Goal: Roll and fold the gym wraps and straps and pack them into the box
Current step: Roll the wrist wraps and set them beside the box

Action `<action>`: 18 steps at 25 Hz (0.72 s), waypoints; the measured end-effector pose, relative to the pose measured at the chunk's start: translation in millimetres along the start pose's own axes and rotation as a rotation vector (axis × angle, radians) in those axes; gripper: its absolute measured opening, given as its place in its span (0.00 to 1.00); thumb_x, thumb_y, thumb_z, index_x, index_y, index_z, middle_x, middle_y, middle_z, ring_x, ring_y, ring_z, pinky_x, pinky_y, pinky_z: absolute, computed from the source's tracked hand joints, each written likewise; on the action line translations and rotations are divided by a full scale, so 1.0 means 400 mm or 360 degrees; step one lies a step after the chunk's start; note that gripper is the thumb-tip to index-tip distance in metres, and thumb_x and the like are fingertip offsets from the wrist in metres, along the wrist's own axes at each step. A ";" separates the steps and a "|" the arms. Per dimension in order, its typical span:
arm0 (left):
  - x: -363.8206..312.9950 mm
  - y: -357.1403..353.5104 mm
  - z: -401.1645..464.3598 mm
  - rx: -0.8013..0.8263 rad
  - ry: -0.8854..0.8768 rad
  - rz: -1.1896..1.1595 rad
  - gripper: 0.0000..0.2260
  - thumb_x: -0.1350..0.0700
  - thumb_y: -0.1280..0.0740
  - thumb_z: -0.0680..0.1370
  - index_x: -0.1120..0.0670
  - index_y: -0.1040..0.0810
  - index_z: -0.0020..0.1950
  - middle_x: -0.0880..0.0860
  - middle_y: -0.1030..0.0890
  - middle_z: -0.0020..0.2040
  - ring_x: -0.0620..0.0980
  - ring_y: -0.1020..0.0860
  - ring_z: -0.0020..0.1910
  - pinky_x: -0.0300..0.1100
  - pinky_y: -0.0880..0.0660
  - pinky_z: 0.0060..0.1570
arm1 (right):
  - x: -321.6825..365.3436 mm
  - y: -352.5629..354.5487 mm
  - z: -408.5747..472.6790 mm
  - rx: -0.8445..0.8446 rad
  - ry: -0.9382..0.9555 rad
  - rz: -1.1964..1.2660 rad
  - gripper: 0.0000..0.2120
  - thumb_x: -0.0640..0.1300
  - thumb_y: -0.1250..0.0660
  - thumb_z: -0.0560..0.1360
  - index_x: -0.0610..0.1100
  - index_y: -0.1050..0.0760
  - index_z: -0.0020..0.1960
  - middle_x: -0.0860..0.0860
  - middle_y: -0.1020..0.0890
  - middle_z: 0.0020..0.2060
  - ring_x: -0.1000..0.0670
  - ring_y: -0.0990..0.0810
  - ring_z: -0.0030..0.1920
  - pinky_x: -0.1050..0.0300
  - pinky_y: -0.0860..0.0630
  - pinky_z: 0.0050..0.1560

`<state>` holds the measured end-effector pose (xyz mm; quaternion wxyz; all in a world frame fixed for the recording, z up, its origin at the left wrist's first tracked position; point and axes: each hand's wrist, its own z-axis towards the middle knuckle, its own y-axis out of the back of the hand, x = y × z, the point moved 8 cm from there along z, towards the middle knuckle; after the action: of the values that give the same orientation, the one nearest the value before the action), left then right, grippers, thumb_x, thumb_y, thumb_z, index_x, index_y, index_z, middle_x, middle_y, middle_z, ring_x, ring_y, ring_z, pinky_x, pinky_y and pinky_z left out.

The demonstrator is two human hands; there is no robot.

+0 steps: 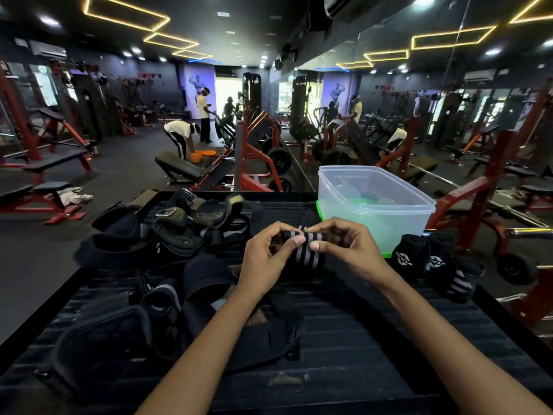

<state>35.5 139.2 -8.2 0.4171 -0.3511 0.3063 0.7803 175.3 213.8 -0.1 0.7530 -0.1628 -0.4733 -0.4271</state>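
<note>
A black wrist wrap with grey stripes [305,250] is held above the dark ribbed platform [359,339]. Its top end is rolled into a short tube and the rest hangs down. My left hand [269,253] pinches the roll from the left and my right hand [344,247] pinches it from the right, thumbs pressed on the front. Just behind my hands stands the clear plastic box [374,202] with a green lid under it. Something pale and green lies blurred inside the box.
A heap of black straps, wraps and padded grips [167,232] covers the platform's left side. More black wraps [431,262] with white logos lie right of the box. Red gym machines, benches and a mirror wall stand beyond. Two people stand far back.
</note>
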 end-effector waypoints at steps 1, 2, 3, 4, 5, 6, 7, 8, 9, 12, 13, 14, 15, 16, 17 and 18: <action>0.001 0.001 0.001 -0.0005 0.0014 -0.0037 0.04 0.55 0.28 0.74 0.54 0.18 0.46 0.47 0.17 0.43 0.44 0.19 0.45 0.36 0.24 0.46 | 0.000 0.002 0.002 0.0001 0.0001 -0.0032 0.14 0.36 0.27 0.67 0.32 0.21 0.51 0.38 0.16 0.48 0.48 0.18 0.48 0.57 0.22 0.52; 0.004 0.002 0.003 0.0004 0.0038 -0.0095 0.03 0.57 0.27 0.73 0.54 0.17 0.46 0.47 0.16 0.44 0.43 0.19 0.45 0.35 0.24 0.47 | -0.002 0.004 0.003 -0.0007 -0.0005 -0.0053 0.13 0.37 0.27 0.68 0.32 0.20 0.51 0.39 0.16 0.48 0.48 0.17 0.48 0.57 0.22 0.53; 0.007 0.000 0.005 0.0029 0.0068 -0.0166 0.05 0.60 0.27 0.73 0.54 0.17 0.47 0.47 0.16 0.44 0.43 0.18 0.45 0.35 0.24 0.47 | -0.004 0.007 0.004 -0.0025 -0.0008 -0.0065 0.13 0.38 0.27 0.68 0.33 0.20 0.51 0.39 0.16 0.48 0.48 0.17 0.48 0.56 0.22 0.53; 0.011 -0.001 0.007 0.0054 0.0094 -0.0221 0.06 0.62 0.27 0.72 0.54 0.17 0.48 0.47 0.16 0.44 0.43 0.18 0.45 0.36 0.23 0.47 | -0.004 0.010 0.003 -0.0043 -0.0002 -0.0069 0.14 0.39 0.27 0.68 0.34 0.20 0.50 0.39 0.16 0.47 0.48 0.17 0.48 0.54 0.22 0.53; 0.013 -0.001 0.008 0.0063 0.0109 -0.0248 0.07 0.63 0.27 0.72 0.55 0.17 0.48 0.47 0.16 0.44 0.43 0.19 0.44 0.36 0.23 0.46 | -0.002 0.011 0.003 -0.0053 0.0009 -0.0070 0.14 0.40 0.27 0.68 0.34 0.20 0.50 0.39 0.16 0.47 0.47 0.17 0.48 0.53 0.22 0.53; 0.012 0.001 0.009 0.0056 0.0117 -0.0255 0.07 0.63 0.26 0.72 0.55 0.17 0.48 0.47 0.16 0.43 0.42 0.19 0.44 0.37 0.23 0.46 | 0.000 0.009 0.002 -0.0045 0.0023 -0.0058 0.14 0.40 0.27 0.68 0.35 0.20 0.51 0.39 0.16 0.48 0.46 0.18 0.48 0.53 0.22 0.53; 0.013 0.003 0.009 0.0041 0.0126 -0.0261 0.07 0.63 0.26 0.71 0.55 0.17 0.48 0.47 0.16 0.42 0.43 0.19 0.43 0.37 0.23 0.46 | 0.002 0.005 0.001 -0.0022 0.0036 -0.0032 0.14 0.39 0.26 0.67 0.36 0.20 0.52 0.39 0.17 0.49 0.46 0.18 0.49 0.53 0.22 0.52; 0.014 0.005 0.010 0.0031 0.0133 -0.0280 0.07 0.63 0.26 0.72 0.55 0.17 0.47 0.47 0.16 0.42 0.43 0.19 0.43 0.36 0.24 0.46 | 0.005 -0.001 0.000 0.0012 0.0041 -0.0003 0.15 0.38 0.26 0.67 0.37 0.20 0.52 0.39 0.17 0.49 0.47 0.18 0.49 0.54 0.21 0.52; 0.015 0.004 0.010 0.0030 0.0136 -0.0310 0.07 0.63 0.26 0.72 0.55 0.17 0.47 0.48 0.16 0.43 0.44 0.19 0.44 0.36 0.24 0.46 | 0.008 -0.005 -0.001 0.0036 0.0041 0.0013 0.15 0.37 0.26 0.66 0.37 0.20 0.52 0.40 0.17 0.49 0.47 0.17 0.49 0.55 0.21 0.52; 0.014 -0.003 0.009 0.0078 0.0103 -0.0364 0.10 0.63 0.26 0.72 0.52 0.17 0.50 0.52 0.17 0.50 0.47 0.18 0.49 0.38 0.23 0.51 | 0.008 0.006 -0.002 -0.0033 0.0007 0.0026 0.15 0.36 0.25 0.65 0.37 0.18 0.51 0.41 0.15 0.47 0.45 0.16 0.47 0.53 0.20 0.51; 0.015 -0.003 0.009 0.0086 0.0087 -0.0350 0.11 0.63 0.26 0.71 0.51 0.18 0.51 0.54 0.18 0.52 0.50 0.19 0.51 0.41 0.23 0.53 | 0.005 0.013 -0.001 -0.0080 -0.0018 0.0040 0.15 0.37 0.24 0.64 0.38 0.18 0.50 0.41 0.15 0.46 0.45 0.16 0.46 0.51 0.20 0.51; 0.017 -0.003 0.010 0.0079 0.0083 -0.0328 0.13 0.64 0.26 0.71 0.50 0.18 0.51 0.55 0.19 0.53 0.52 0.19 0.52 0.43 0.23 0.55 | 0.003 0.017 -0.002 -0.0109 -0.0028 0.0042 0.15 0.40 0.23 0.64 0.39 0.17 0.50 0.42 0.15 0.46 0.45 0.17 0.46 0.51 0.21 0.50; 0.018 -0.001 0.010 0.0066 0.0086 -0.0306 0.13 0.65 0.26 0.70 0.49 0.18 0.50 0.55 0.19 0.53 0.52 0.19 0.52 0.43 0.23 0.55 | 0.002 0.019 -0.002 -0.0112 -0.0013 0.0024 0.15 0.43 0.21 0.64 0.40 0.17 0.49 0.42 0.16 0.47 0.44 0.18 0.45 0.50 0.22 0.50; 0.019 0.000 0.009 0.0050 0.0097 -0.0288 0.14 0.66 0.26 0.70 0.49 0.18 0.49 0.55 0.18 0.52 0.51 0.19 0.52 0.41 0.23 0.54 | 0.002 0.018 -0.001 -0.0090 0.0013 -0.0016 0.17 0.47 0.20 0.63 0.41 0.17 0.49 0.43 0.16 0.47 0.43 0.19 0.45 0.50 0.23 0.49; 0.019 -0.001 0.009 0.0041 0.0114 -0.0275 0.14 0.65 0.26 0.70 0.48 0.18 0.49 0.55 0.18 0.51 0.49 0.19 0.51 0.38 0.23 0.52 | 0.001 0.017 0.000 -0.0059 0.0023 -0.0060 0.19 0.48 0.19 0.62 0.42 0.17 0.49 0.44 0.17 0.48 0.43 0.20 0.44 0.48 0.24 0.48; 0.017 -0.003 0.007 0.0040 0.0129 -0.0262 0.13 0.65 0.26 0.71 0.48 0.18 0.48 0.54 0.18 0.51 0.47 0.19 0.51 0.36 0.24 0.51 | -0.002 0.017 0.001 -0.0040 0.0015 -0.0108 0.19 0.47 0.19 0.61 0.42 0.17 0.49 0.45 0.16 0.47 0.43 0.21 0.42 0.46 0.24 0.47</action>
<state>33.0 144.7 -12.2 0.4714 -0.4010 0.3028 0.7248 180.5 218.3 0.6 0.7382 -0.1540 -0.4694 -0.4593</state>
